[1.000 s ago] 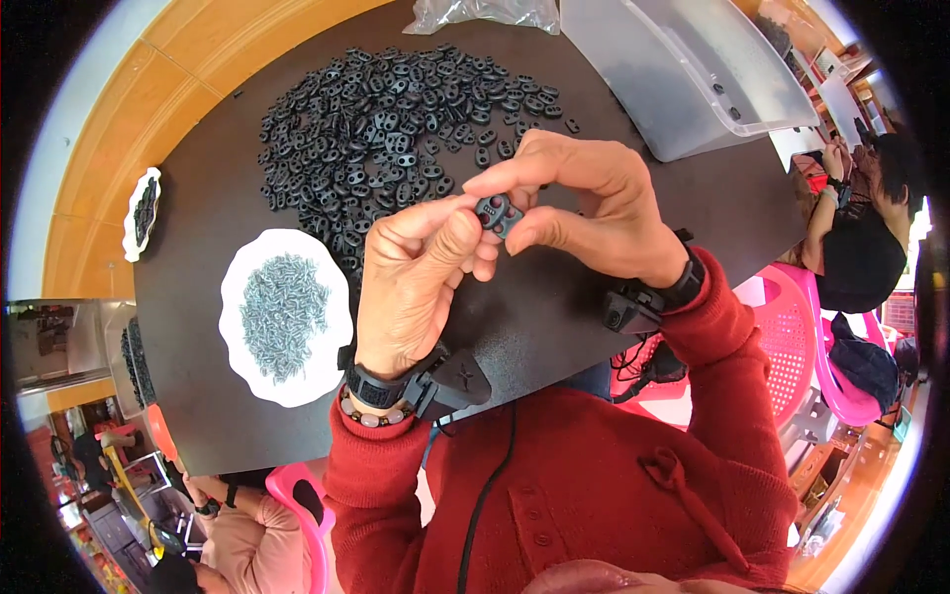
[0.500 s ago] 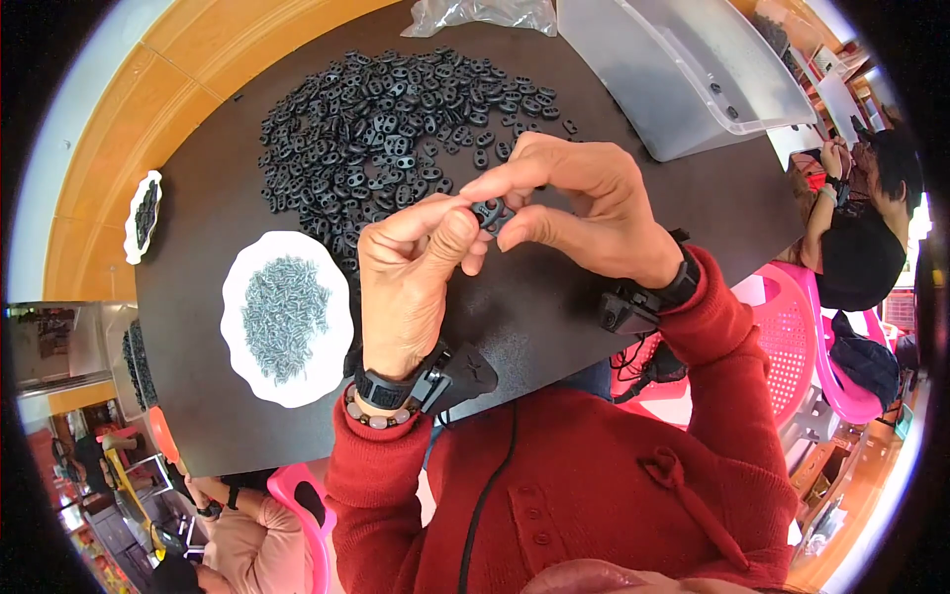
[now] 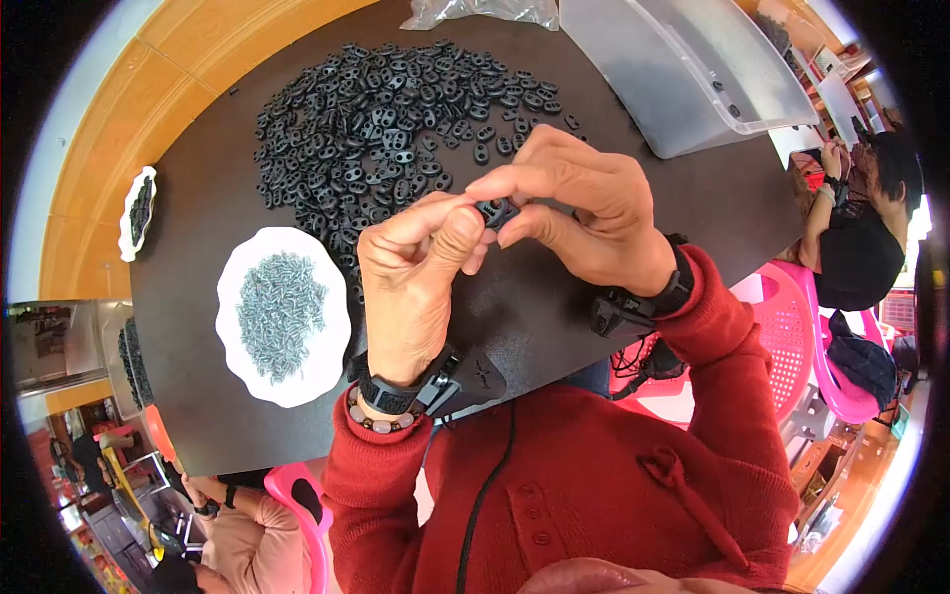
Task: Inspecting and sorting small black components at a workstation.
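Pinched between thumb and forefinger of both hands is a small black plastic cord lock [image 3: 498, 211]; the fingertips cover part of it. My left hand [image 3: 408, 282] grips its left side, and my right hand [image 3: 599, 213] closes on its right side. Just beyond the hands spreads a heap of black oval two-hole pieces [image 3: 336, 134], with some scattered singly at its right edge. Left of my left hand, a white scalloped plate [image 3: 235, 342] holds a mound of small metal springs [image 3: 282, 317].
A translucent plastic bin [image 3: 683, 129] stands at the far right of the dark table [image 3: 198, 416], with a clear plastic bag [image 3: 480, 12] at the far edge. A smaller white dish [image 3: 127, 223] with black pieces sits at the left edge. Other people sit at left and right.
The cord lock has turned between my fingers, so its two-hole face no longer shows as before. Both hands stay almost in place.
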Available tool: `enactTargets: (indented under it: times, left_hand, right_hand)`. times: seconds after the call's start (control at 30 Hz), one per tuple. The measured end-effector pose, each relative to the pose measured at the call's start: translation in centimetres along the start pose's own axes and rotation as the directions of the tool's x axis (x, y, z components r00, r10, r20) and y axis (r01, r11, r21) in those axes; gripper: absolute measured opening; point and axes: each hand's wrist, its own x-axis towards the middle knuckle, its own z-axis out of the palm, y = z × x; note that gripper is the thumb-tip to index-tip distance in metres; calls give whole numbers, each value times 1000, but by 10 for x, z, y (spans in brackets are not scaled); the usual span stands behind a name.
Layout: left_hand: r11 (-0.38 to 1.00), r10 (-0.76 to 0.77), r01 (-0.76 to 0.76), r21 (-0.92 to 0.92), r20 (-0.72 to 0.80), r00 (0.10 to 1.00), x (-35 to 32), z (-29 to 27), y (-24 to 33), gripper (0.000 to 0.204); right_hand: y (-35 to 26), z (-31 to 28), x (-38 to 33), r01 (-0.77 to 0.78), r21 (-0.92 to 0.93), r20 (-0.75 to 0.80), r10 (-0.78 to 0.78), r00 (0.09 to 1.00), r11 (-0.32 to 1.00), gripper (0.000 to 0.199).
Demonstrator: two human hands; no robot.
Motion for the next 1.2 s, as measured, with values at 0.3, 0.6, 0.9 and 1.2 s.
enactTargets:
  times: [0.3,0.6,0.9,1.2]
  left_hand:
    - [997,-53,52,57,4,999,-1,-3,3,16]
    - [999,-33,34,35,-35,999,0,1,-1,16]
    - [998,-34,36,55,-31,999,-1,0,-4,16]
    - [1000,-17,18,25,-53,998,-1,4,-5,18]
  right_hand:
    - [-2,-6,6,-66,101,58,60,997,993,38]
    - [-1,0,1,-84,77,14,83,996,994,35]
    - [0,4,-4,-89,-17,-9,89,996,996,31]
    - [2,8,-4,-77,-30,-52,75,996,997,25]
